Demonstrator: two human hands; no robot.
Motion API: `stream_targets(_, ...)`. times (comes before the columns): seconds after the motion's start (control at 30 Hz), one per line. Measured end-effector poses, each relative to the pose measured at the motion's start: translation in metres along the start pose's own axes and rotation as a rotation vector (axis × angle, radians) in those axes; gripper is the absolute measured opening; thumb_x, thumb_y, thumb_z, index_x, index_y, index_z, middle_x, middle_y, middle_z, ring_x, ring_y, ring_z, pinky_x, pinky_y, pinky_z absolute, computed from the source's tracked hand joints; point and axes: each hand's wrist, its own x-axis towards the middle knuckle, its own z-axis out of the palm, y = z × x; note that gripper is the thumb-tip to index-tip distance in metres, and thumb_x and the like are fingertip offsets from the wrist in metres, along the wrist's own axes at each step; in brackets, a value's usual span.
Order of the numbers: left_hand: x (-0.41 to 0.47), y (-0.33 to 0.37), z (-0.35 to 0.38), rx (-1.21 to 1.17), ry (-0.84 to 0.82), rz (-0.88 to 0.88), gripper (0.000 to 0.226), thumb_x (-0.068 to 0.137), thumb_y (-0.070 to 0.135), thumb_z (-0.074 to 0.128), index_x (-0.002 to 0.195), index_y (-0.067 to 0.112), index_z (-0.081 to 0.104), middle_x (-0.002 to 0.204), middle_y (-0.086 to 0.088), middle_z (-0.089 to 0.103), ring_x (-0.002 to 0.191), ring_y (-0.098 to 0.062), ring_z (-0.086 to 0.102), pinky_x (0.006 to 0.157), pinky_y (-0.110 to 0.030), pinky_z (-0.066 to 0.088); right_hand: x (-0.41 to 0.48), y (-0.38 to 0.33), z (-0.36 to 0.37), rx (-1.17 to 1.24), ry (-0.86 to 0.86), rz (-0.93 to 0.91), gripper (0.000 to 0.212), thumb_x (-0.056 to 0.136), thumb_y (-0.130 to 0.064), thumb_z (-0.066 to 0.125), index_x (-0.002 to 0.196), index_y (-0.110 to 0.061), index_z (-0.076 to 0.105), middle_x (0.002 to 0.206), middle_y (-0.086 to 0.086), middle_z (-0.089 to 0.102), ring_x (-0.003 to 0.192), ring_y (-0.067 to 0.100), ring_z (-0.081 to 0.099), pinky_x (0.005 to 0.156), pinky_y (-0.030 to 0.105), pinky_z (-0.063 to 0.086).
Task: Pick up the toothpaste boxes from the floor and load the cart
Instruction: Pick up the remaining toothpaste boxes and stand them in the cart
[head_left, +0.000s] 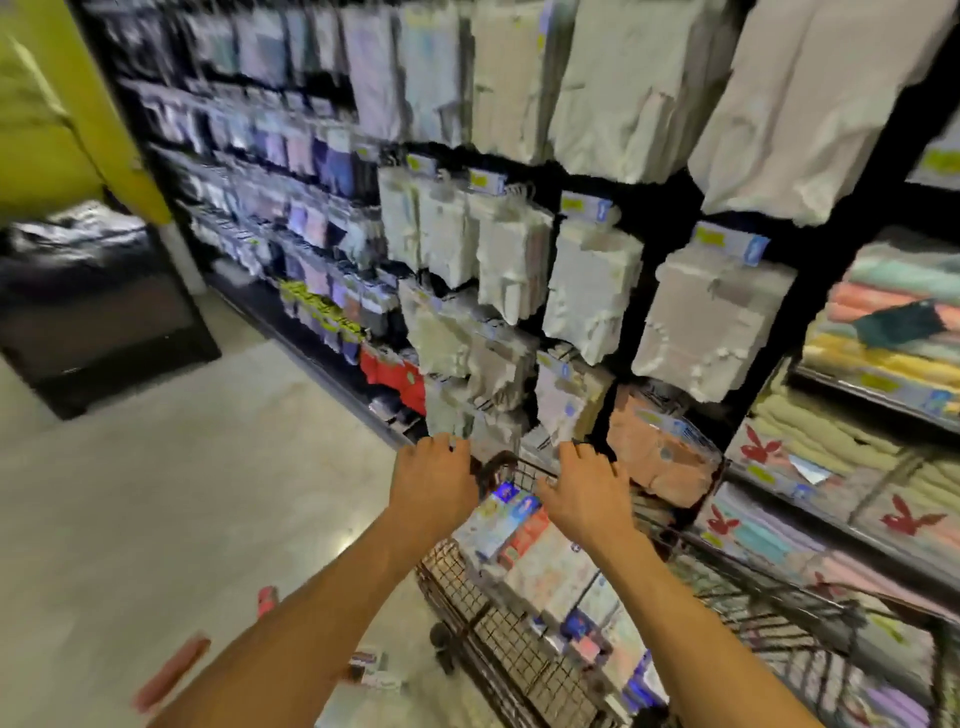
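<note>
Two bare arms reached out from us over the cart. Down by our left arm, three things lay on the floor: a long pink box, a small red box a bit farther on, and a white box near the cart's side. All three were blurry.

The cart stood on our right, with dark wire walls. Many boxes filled it, lying flat in rows. They were white, blue and red, packed side by side.

Past them were our hands, at the far end of the cart. Our left hand had its fingers bent and close together by the dark rim. We could not tell if they held it. Our right hand had its fingers spread wide, with the tips by the rim, and it held nothing that we could see.

Behind the hands, white packs hung in rows on a black rack. A peach pack hung low, just past the right hand. Folded towels in many colours lay stacked to the right. Far off on the left stood a black stand beside a yellow wall.
</note>
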Motion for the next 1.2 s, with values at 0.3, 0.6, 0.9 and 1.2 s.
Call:
stream_targets(0.3, -0.1, -0.114, -0.029, 0.059, 0.029, -0.365, 0.045, 0.095, 0.039, 0.048, 0.135, 0.019, 0.048, 0.13, -0.007, 0.056, 0.12, -0.029, 0.053, 0.103, -0.047, 0.035, -0.018, -0.158, 0.011, -0.077, 0.024, -0.422, 0.049, 0.09, -0.057, 0.053, 0.122, -0.019, 0.053, 0.114, 0.004, 0.059, 0.109, 0.03, 0.058, 0.092, 0.046, 0.044)
stream_targets(0.6, -0.284, -0.22, -0.037, 0.12, 0.0, -0.633, 0.041, 0.092, 0.038, 0.05, 0.127, 0.018, 0.052, 0.121, -0.007, 0.059, 0.113, -0.029, 0.055, 0.1, -0.042, 0.036, -0.118, -0.295, 0.053, -0.019, -0.016, -0.706, 0.051, 0.088, -0.055, 0.057, 0.127, -0.024, 0.056, 0.121, 0.004, 0.059, 0.11, 0.027, 0.059, 0.096, 0.042, 0.044)
stream_targets(0.9, -0.464, -0.273, -0.036, 0.203, -0.065, -0.812, 0.048, 0.091, 0.043, 0.056, 0.131, 0.016, 0.052, 0.126, -0.009, 0.057, 0.119, -0.031, 0.053, 0.109, -0.047, 0.031, -0.245, -0.406, 0.103, -0.034, -0.064, -0.968, 0.053, 0.089, -0.055, 0.058, 0.132, -0.023, 0.053, 0.127, 0.006, 0.057, 0.117, 0.029, 0.057, 0.105, 0.047, 0.04)
stream_targets(1.2, -0.55, -0.295, -0.001, 0.222, -0.108, -1.026, 0.041, 0.075, 0.036, 0.072, 0.11, 0.016, 0.064, 0.102, -0.008, 0.064, 0.097, -0.031, 0.062, 0.096, -0.048, 0.043, -0.301, -0.47, 0.153, -0.055, -0.072, -1.184, 0.054, 0.086, -0.05, 0.065, 0.128, -0.018, 0.058, 0.123, 0.009, 0.061, 0.112, 0.033, 0.059, 0.105, 0.051, 0.039)
